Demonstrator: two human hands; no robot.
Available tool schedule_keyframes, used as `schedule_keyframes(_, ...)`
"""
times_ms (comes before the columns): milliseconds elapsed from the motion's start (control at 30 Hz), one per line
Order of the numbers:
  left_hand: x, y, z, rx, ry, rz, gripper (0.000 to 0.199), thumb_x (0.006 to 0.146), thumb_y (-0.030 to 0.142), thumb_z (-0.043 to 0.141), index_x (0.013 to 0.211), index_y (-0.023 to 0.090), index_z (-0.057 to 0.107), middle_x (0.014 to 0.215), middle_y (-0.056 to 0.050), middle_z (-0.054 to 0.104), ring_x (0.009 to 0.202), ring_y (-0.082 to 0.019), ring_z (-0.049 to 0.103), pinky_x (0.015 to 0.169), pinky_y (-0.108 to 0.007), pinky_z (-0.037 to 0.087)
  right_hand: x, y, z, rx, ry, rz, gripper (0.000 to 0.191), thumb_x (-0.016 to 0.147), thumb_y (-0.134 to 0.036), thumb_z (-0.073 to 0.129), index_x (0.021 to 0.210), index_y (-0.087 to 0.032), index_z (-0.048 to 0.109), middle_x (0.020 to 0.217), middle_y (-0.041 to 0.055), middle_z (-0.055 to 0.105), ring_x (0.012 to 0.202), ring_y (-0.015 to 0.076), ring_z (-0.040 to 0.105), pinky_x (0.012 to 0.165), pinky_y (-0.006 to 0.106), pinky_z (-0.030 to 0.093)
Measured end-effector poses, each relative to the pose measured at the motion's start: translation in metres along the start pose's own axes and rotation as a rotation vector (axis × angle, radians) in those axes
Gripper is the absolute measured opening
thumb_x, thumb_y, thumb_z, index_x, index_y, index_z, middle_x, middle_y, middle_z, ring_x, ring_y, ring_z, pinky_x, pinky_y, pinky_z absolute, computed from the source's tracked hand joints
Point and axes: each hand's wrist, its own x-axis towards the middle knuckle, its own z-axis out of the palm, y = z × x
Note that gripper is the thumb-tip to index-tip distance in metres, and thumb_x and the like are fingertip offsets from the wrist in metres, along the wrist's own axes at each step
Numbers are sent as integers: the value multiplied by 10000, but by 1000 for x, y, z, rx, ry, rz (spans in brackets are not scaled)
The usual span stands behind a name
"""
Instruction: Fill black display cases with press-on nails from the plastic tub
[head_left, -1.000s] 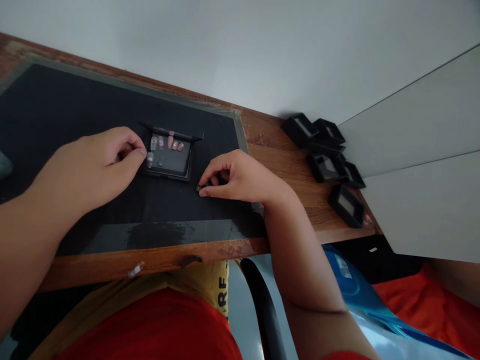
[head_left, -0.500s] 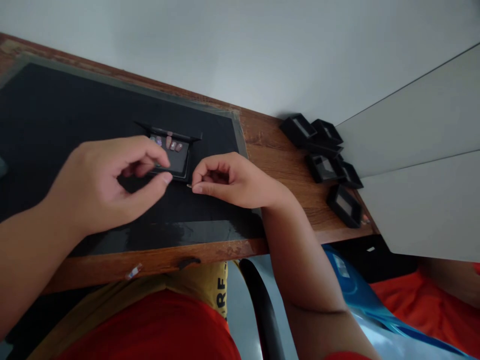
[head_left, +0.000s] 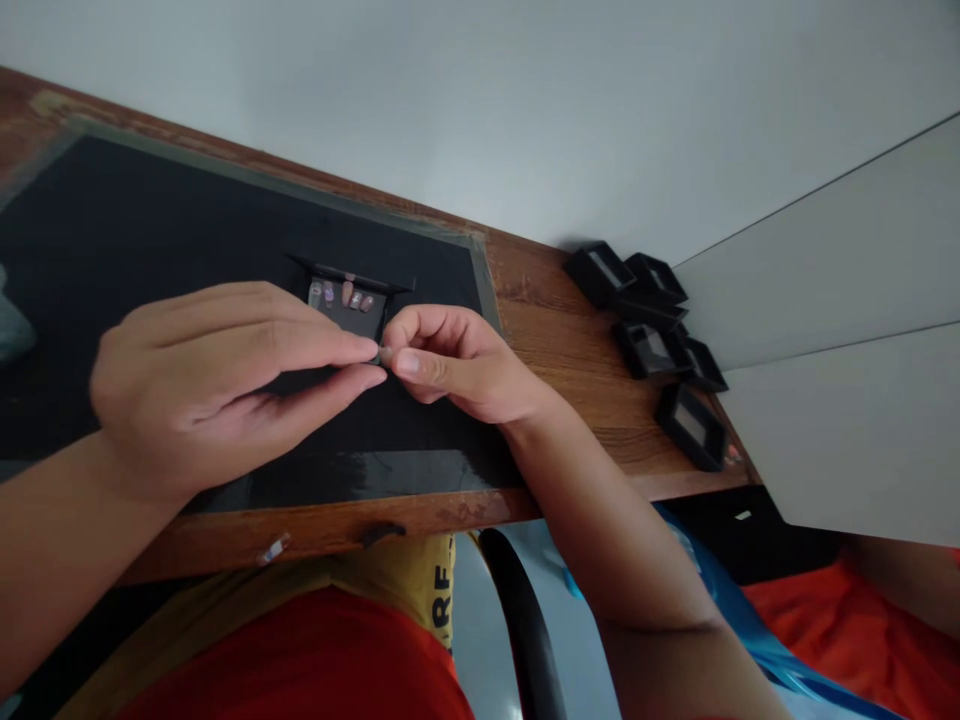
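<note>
Between my two hands is a small pale press-on nail. My right hand pinches it between thumb and bent index finger. From the other side, the thumb and index fingertip of my left hand close on its near end, the other left fingers stretched alongside. Just behind lies a small black case with its lid raised at the back. Several decorated press-on nails stand in a row along its far side. My left hand hides the case's left front part.
On the wooden tabletop to the right lie several black boxes with clear windows. A black mat is taped to the table. A clear bag sits at the left edge, and a co-worker's red clothing shows at lower right.
My left hand has moved right, from in front of the case to the nail in my right hand, and its thumb and index finger have closed there. My right thumb has shifted up over the nail.
</note>
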Motion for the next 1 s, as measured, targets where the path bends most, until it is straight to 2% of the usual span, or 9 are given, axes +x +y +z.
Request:
schedule_keyframes(67,0,0,0,13,-3,-13,180,913,561,628,941,481,787,847,43,798,867,-263,773,837,-529,654,0,2,1,33,-18,-2,350,876,-424,848,870,-159,620,662,-89,485,518,28,325,442,171,234)
schedule_keyframes(200,1,0,0,-18,-11,39,148,938,504,651,977,488,793,896,55,816,851,-252,773,832,-502,645,1,4,3,76,-53,-25,311,906,-389,824,867,-160,618,623,-100,456,511,32,308,444,168,240)
schedule_keyframes(333,2,0,2,-98,109,192,158,925,345,727,976,485,779,910,77,816,836,-222,787,785,-429,622,1,3,3,77,-55,-11,312,915,-390,817,866,-160,613,617,-104,442,513,32,297,449,165,238)
schedule_keyframes(433,3,3,1,-87,145,236,188,914,268,739,942,449,779,875,77,813,796,-198,784,749,-391,617,0,2,5,72,-44,-11,326,916,-407,816,864,-161,609,624,-104,436,518,32,297,448,165,238)
schedule_keyframes(567,5,6,-1,-48,101,162,166,954,339,675,882,436,789,834,67,809,769,-210,779,759,-430,634,0,1,9,41,13,-35,340,908,-422,823,866,-164,606,664,-94,439,540,35,303,445,168,235)
schedule_keyframes(700,5,4,-2,-10,74,106,123,946,418,674,912,435,791,899,51,824,854,-240,792,825,-476,646,1,2,11,15,36,-56,359,904,-448,822,867,-174,592,683,-87,441,564,42,328,453,171,246)
schedule_keyframes(900,2,1,0,32,60,43,150,954,497,653,899,424,773,948,60,825,899,-223,791,868,-454,648,0,2,13,-24,45,-37,394,924,-519,783,889,-182,581,687,-85,446,564,46,324,465,175,257)
schedule_keyframes(1000,2,0,0,36,47,64,170,956,499,652,854,415,759,927,59,818,877,-212,784,841,-441,650,0,1,13,-36,56,-36,399,925,-523,781,886,-176,587,694,-80,459,561,45,329,468,183,258)
